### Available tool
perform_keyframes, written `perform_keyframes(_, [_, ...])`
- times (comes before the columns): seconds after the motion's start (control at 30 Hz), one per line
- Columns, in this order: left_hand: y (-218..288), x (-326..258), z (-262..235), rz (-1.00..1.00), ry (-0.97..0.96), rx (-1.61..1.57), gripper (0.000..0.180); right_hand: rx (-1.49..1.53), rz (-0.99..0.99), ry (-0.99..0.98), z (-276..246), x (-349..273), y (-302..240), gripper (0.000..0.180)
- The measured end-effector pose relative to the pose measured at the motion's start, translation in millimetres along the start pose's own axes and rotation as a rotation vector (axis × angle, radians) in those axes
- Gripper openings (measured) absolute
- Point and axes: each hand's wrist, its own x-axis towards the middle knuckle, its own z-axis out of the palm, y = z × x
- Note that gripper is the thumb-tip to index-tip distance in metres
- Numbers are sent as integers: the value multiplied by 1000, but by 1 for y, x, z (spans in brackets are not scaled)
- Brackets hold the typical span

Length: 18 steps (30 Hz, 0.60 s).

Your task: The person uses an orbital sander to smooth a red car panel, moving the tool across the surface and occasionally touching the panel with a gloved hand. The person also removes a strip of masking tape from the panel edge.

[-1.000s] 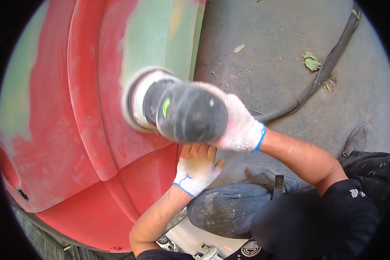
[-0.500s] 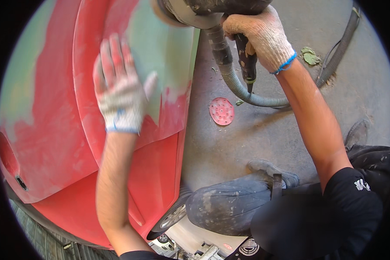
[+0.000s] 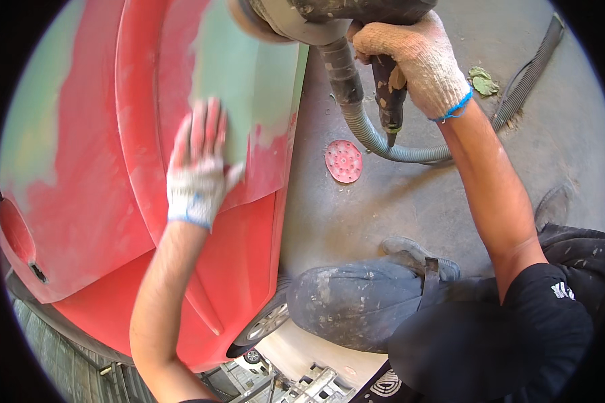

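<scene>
- The gloved left hand [image 3: 198, 171] lies flat, fingers spread, on the red car body panel [image 3: 87, 201], at the edge of a green filler patch [image 3: 249, 80].
- The gloved right hand [image 3: 417, 64] is clamped round the handle of one power sander [image 3: 316, 17], held at the panel's upper edge.
- One grey ribbed hose [image 3: 376, 141] curves from the sander across the concrete floor [image 3: 383, 201].
- One round pink sanding disc [image 3: 343, 161] lies on that floor, just beside the hose.
- The person's knee [image 3: 349, 305] is bent beside the panel.
</scene>
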Motion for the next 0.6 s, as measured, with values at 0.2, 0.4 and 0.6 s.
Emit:
perform_keyframes(0.2, [-2, 125, -28, -70, 16, 154, 85, 61, 28, -77, -25, 7, 5, 28])
perform_keyframes(0.4, [9, 97, -19, -47, -9, 75, 91, -84, 52, 78, -26, -5, 32, 34])
perform_keyframes(0.6, [42, -19, 19, 66, -103, -77, 98, -228, -195, -74, 16, -21, 75, 60])
